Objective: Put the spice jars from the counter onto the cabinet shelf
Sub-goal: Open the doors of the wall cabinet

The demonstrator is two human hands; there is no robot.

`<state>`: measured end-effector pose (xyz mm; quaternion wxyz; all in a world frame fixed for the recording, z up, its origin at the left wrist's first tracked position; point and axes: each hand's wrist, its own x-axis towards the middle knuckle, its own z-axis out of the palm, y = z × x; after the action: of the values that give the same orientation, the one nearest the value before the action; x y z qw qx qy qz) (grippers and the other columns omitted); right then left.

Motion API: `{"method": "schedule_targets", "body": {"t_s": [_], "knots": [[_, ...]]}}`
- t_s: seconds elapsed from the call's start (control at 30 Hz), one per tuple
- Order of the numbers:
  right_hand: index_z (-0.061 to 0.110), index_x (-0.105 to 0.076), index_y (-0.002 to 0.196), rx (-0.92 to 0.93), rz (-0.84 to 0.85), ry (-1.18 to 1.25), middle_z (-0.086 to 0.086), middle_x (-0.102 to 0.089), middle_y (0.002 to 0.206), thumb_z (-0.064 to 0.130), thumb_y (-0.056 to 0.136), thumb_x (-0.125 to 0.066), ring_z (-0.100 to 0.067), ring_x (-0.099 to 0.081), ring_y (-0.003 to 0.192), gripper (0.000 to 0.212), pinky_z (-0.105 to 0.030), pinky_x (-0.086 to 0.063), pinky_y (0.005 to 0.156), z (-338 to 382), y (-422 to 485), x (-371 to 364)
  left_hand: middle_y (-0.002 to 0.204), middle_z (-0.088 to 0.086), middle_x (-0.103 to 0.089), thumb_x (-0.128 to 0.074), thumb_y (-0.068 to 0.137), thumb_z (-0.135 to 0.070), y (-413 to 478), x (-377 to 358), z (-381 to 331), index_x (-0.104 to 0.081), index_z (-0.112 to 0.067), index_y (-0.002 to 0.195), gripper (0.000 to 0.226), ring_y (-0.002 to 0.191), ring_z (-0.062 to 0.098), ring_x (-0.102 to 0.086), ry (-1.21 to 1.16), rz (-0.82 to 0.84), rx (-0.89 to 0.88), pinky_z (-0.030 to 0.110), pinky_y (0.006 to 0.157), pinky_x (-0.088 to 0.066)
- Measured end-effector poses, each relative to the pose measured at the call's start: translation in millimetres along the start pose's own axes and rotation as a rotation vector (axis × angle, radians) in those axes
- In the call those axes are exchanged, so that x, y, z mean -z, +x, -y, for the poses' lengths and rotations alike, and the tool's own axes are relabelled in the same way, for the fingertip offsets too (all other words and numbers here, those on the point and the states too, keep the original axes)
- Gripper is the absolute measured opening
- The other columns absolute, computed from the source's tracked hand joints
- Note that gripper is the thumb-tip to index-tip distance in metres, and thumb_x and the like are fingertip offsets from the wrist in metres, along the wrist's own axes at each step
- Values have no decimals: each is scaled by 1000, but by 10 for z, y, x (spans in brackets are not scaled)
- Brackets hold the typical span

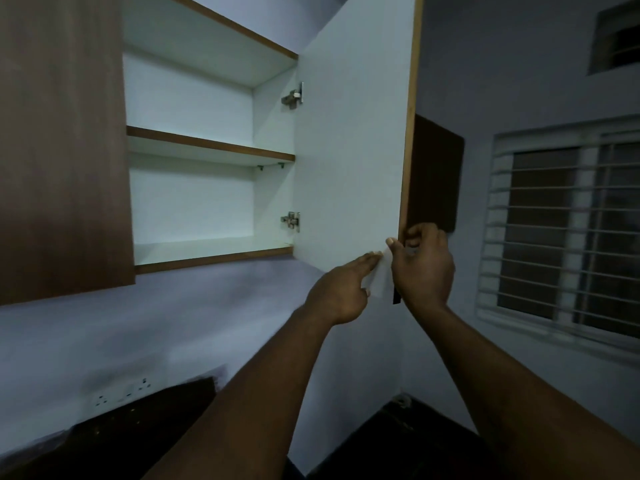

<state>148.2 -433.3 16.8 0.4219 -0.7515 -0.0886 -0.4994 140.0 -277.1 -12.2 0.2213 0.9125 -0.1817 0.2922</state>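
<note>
From the head camera, both hands are up at the lower outer corner of the open cabinet door. The right hand grips the door's free edge, fingers curled round to the brown outer face and thumb lying on the white inner face. The left hand has its fingers stretched out straight, the tips touching the inner face just beside the right thumb; it holds nothing.

The step looks to be swinging the door fully open before any loading. It would go best steered by the right hand alone from the edge, letting the two hinges carry it without forcing past their stop.

No spice jars show in this view. They are presumably down on the tabletop, which is dark and blurred at the bottom left.

The middle shelf and the bottom shelf both show a brown front lip that a jar must be lifted over. The closed door bounds the opening on the left, and the open one on the right. Behind the open door a dark panel sits close, so there looks to be little swing left. The barred window stands well apart.
</note>
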Motion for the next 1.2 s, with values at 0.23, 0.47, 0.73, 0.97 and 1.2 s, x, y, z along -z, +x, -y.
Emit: {"method": "schedule_targets", "body": {"t_s": [0.23, 0.47, 0.73, 0.97, 1.2], "knots": [[11, -70, 114, 261, 85, -223, -6, -73, 105, 12, 97, -63, -22, -69, 87, 19, -30, -55, 73, -258, 177, -12, 166, -6, -31, -56, 100, -13, 446, -236, -36, -26, -31, 162, 71, 150, 18, -35, 40, 13, -15, 31, 120, -29], [7, -72, 115, 174, 109, -330, -12, -75, 100, 9, 97, -60, -28, -70, 82, 22, -29, -52, 69, -615, 434, -207, 169, -10, -22, -58, 97, -8, 743, -373, 188, -20, -38, 162, 81, 152, 22, -31, 162, 156, 45, 42, 119, -37], [8, -73, 107, 193, 109, -266, -10, -76, 96, 10, 97, -57, -26, -70, 81, 19, -30, -55, 70, -709, 570, -486, 168, -7, -26, -58, 95, -6, 993, -483, 383, -23, -35, 162, 81, 152, 21, -33, 207, 146, 55, 40, 119, -36], [12, -72, 116, 174, 211, -87, -5, -76, 104, 19, 100, -56, -26, -70, 94, 23, -38, -57, 84, -354, 529, -956, 156, 0, -50, -65, 93, -19, 814, -272, 767, -37, -29, 158, 71, 137, 28, -52, 362, 56, 174, 47, 105, -52], [18, -75, 100, 276, 451, 89, -1, -75, 86, 21, 94, -60, -22, -70, 78, 17, -32, -57, 69, 330, 145, -1751, 118, 5, -70, -59, 93, -26, 360, 594, 1456, -67, -23, 126, 34, 111, 28, -62, 864, 29, 446, 40, 88, -48]]}}
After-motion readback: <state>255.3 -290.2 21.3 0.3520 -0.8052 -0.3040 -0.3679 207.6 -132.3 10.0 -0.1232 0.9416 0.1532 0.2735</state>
